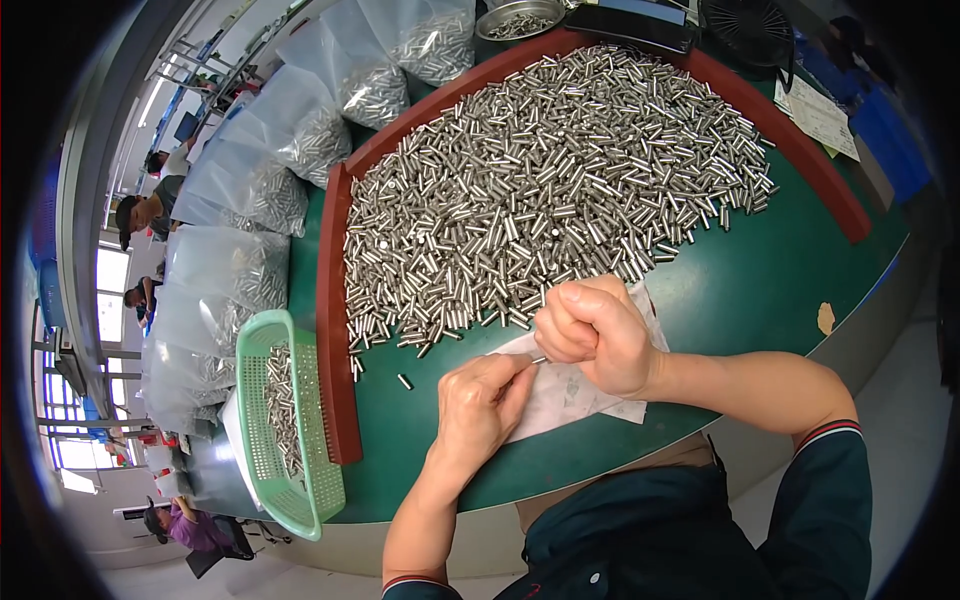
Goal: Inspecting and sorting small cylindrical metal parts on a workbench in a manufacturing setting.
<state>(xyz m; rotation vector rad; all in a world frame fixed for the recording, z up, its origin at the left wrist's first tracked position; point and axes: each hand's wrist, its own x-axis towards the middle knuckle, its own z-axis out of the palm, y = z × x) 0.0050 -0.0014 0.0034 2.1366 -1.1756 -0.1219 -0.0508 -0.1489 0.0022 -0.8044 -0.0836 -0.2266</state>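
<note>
1. The left hand [478,408] pinched a small metal pin [538,360] at its fingertips, above the white paper [570,395].
2. The right hand [597,335] was clenched beside it, touching the pin's other end.
3. The pin looked light, stiff and slippery; gripping both ends seemed best.
4. A pile of pins [550,190] lay just behind.

The small pins [545,190] heaped on the worktop [760,290] are bare metal, silvery and polished, catching bright glints. The one pin [538,360] pinched between the left hand [480,405] and the right hand [595,335] has the same shiny steel look. The worktop is covered in a smooth, matt green surface, edged by a reddish-brown border [332,330] with a dull, painted finish. Under the hands lies a thin white paper sheet [570,395], slightly creased. The basket [300,490] is pale green plastic mesh, semi-glossy. The bags [230,270] are clear, glossy plastic film, wrinkled. A metal bowl [520,18] looks brushed and grey.
</note>
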